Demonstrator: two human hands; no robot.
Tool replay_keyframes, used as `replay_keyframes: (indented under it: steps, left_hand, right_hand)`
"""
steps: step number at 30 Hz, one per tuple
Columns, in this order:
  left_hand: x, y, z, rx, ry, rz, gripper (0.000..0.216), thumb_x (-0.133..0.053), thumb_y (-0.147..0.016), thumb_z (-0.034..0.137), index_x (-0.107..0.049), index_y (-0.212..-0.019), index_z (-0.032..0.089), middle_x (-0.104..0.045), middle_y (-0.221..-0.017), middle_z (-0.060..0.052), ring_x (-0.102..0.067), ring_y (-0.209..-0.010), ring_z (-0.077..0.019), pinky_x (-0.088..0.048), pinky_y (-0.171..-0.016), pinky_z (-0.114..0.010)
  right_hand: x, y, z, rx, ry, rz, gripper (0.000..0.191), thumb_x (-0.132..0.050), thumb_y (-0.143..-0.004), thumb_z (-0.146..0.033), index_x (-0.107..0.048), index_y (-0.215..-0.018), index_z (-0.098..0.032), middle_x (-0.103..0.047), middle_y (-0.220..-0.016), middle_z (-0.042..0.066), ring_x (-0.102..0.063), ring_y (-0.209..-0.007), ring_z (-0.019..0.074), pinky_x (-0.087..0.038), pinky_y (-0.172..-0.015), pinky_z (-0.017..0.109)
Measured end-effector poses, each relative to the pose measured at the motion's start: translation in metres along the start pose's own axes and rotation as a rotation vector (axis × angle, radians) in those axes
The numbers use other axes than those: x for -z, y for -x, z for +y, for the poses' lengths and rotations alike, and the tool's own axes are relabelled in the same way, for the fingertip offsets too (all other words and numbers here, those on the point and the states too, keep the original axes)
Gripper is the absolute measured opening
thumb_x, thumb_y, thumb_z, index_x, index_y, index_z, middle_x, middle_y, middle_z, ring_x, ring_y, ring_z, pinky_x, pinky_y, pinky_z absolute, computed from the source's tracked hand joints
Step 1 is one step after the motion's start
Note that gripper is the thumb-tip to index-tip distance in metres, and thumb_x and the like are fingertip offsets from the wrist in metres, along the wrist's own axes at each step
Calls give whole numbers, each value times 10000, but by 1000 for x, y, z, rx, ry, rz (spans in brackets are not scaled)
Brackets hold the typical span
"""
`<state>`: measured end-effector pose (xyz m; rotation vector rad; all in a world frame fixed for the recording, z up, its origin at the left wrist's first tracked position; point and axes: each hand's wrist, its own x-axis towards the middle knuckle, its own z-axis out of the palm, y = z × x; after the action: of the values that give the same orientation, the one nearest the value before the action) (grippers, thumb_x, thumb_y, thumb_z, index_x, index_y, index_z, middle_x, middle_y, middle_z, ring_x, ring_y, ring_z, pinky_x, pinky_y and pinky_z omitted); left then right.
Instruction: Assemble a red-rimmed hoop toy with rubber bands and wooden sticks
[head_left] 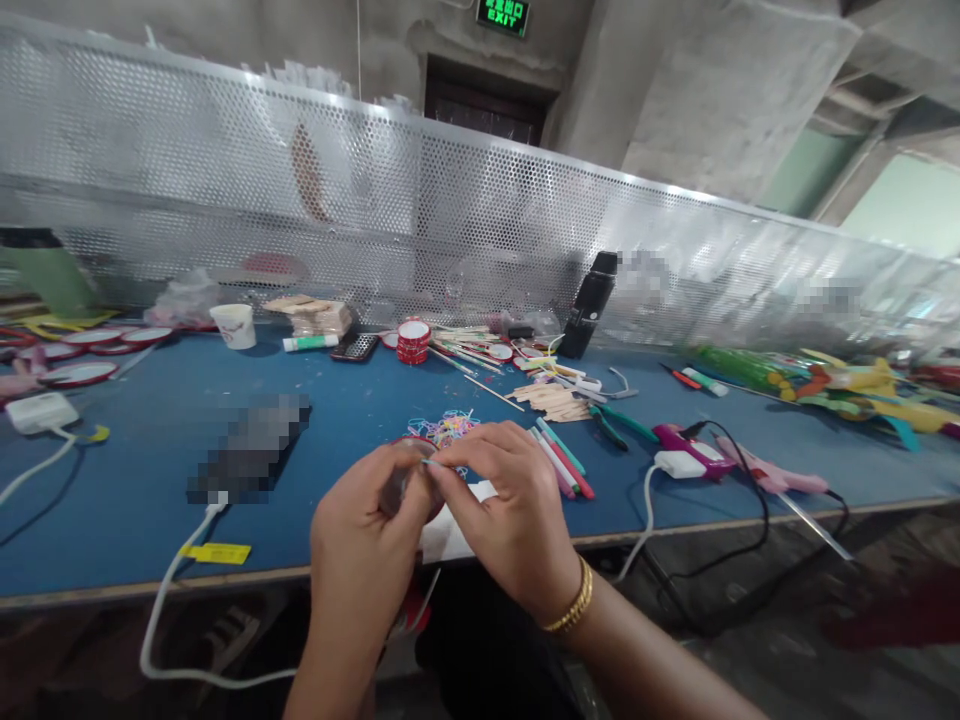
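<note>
My left hand point(369, 525) and my right hand point(516, 505) meet above the table's front edge, fingertips pinched close together. Between them shows a tiny piece of a thin light-blue strand point(429, 462); most of it is hidden by the fingers. A gold bracelet point(576, 600) circles my right wrist. Just beyond the fingers lies a tangled pile of thin multicoloured strands point(450, 426). Under my right hand is a piece of white paper point(448, 530), partly covered. Something round with a red rim shows in part behind my left fingers.
Right of my hands lie coloured pens point(566, 455), wooden sticks point(555, 400), green-handled pliers point(619, 425) and a purple glue gun point(694, 455). A black bottle point(590, 305) stands by the perforated metal screen point(495, 210). Leftward are a paper cup point(237, 327) and a white cable point(154, 625) hanging over the edge.
</note>
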<state>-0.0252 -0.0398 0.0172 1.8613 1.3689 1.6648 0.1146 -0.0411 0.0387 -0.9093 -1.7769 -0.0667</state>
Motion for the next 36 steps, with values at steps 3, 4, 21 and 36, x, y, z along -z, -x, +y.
replay_keyframes:
  steps: [3,4,21,36]
  left_hand:
    - [4,-3,-5,18,-58,21,117,-594,-862,251,-687,-792,247,-719,-811,43,-630,-744,-140,-441,-676,-249]
    - [6,-4,-7,19,-66,20,123,-588,-859,252,-686,-785,248,-713,-794,43,-622,-729,-141,-436,-664,-253]
    - [6,-6,-11,42,62,-147,304,-539,-945,367,-636,-1216,270,-714,-1054,-39,-668,-938,-204,-529,-846,-340]
    - [-11,-3,-10,34,51,-174,201,-499,-977,384,-608,-1062,239,-696,-990,-24,-644,-866,-182,-517,-786,-323]
  right_hand:
    - [9,2,2,-92,-254,-114,88,-687,-879,-182,-690,-805,-228,-703,-903,13,-628,-915,174,-470,-914,368]
    - [14,3,2,-122,-360,-165,88,-677,-889,-213,-676,-802,-227,-698,-928,18,-629,-938,177,-476,-931,376]
    - [46,16,38,-86,-310,-55,780,-853,-767,-397,-484,-1454,-384,-680,-1230,41,-690,-739,146,-620,-824,409]
    - [-3,24,34,44,9,-204,867,-811,-641,-625,-459,-1313,-205,-637,-1301,153,-579,-1253,321,-298,-1152,539]
